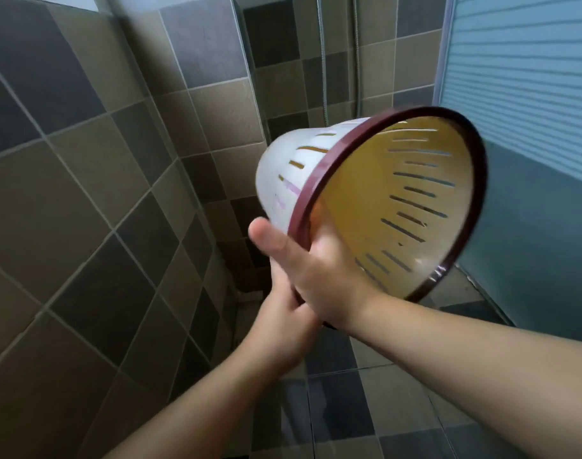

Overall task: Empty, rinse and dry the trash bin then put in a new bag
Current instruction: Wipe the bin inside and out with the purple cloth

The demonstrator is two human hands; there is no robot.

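1. Bin (pixel 316 180): white slotted wall, dark red rim, yellowish inside. It is held in the air, tipped on its side, with the mouth facing me and toward 4 o'clock and the closed base pointing toward 10 o'clock. It sits right of frame centre.
2. Right hand (pixel 319 276): I grip the lowest part of the rim, at about 7 o'clock on the mouth. My thumb lies on the outer white wall; the fingers go inside the bin and are hidden from there on.
3. Left hand (pixel 283 313): it comes up from 6 o'clock, directly under and touching my right hand, at the same stretch of rim. Most of its fingers are covered by the right hand, so I cannot tell whether they close on the rim.
4. Both hands are together at one spot; the rest of the rim, from 8 o'clock round to 5 o'clock, is free of any grasp.
5. Tiled wall (pixel 84 193): brown and grey squares fill the frame from 7 to 12 o'clock. The bin's base is apart from it, with open air between.
6. Corner (pixel 246 94): two tiled walls meet behind the bin at 12 o'clock; a hose (pixel 322 61) hangs down there.
7. Panel (pixel 521 77): a blue ribbed surface at 2 o'clock, close behind the upper rim; whether they touch I cannot tell.
8. Floor (pixel 365 392): tiled, at 5 to 6 o'clock, well below the bin.
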